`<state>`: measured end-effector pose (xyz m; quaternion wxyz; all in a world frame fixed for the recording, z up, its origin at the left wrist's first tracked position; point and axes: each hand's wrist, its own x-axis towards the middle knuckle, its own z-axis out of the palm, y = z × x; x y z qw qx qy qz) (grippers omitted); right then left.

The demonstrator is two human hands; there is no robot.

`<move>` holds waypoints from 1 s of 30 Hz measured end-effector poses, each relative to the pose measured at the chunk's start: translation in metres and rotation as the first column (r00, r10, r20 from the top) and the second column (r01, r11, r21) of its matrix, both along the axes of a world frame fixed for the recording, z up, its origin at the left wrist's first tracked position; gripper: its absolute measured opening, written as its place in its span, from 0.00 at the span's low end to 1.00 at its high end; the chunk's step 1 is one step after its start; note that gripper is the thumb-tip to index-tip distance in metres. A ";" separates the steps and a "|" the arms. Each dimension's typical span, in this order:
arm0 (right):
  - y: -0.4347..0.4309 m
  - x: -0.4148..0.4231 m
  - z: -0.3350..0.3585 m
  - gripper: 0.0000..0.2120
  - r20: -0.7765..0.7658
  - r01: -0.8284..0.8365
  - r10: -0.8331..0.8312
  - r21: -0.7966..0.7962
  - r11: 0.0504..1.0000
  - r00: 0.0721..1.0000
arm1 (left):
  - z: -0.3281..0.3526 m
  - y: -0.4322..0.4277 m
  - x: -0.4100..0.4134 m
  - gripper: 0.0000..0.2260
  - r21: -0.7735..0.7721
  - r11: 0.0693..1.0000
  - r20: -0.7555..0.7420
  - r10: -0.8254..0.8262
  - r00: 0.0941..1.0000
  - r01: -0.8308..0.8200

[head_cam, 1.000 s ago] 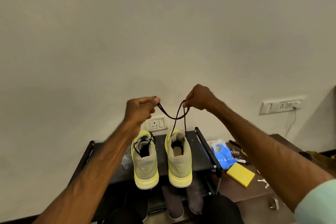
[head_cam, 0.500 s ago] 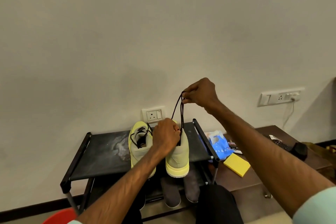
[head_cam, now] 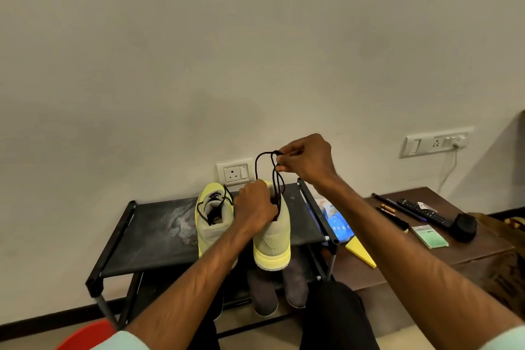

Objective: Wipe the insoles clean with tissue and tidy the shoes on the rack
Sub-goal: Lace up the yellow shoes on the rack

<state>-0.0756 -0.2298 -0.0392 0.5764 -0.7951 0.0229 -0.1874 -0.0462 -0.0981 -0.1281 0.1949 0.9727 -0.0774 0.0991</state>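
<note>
left hand (head_cam: 255,207): dropped from lace (head_cam: 259,163) to shoe (head_cam: 272,244) collar, curled on it
right hand (head_cam: 308,162): still pinching lace up
task: lace tidying underway

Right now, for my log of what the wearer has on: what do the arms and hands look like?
The left hand and right hand are bare: no gloves, rings or watch show. Forearms are uncovered. A pale mint left sleeve and matching right sleeve show only at the bottom edge.
</note>
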 end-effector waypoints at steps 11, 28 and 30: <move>0.010 0.006 0.029 0.04 0.102 0.008 0.019 -0.262 0.965 0.995 | 0.081 0.044 0.011 0.29 -0.347 0.930 0.199 -0.053 0.979 0.120; -0.005 -0.003 0.015 0.11 0.046 -0.179 0.180 -0.044 0.983 0.982 | 0.086 0.038 0.017 0.07 -0.246 0.855 0.314 -0.375 0.872 0.456; -0.007 -0.007 0.009 0.13 -0.027 -0.152 0.156 0.107 0.983 0.987 | 0.084 0.039 0.021 0.07 -0.240 0.865 0.314 -0.360 0.878 0.440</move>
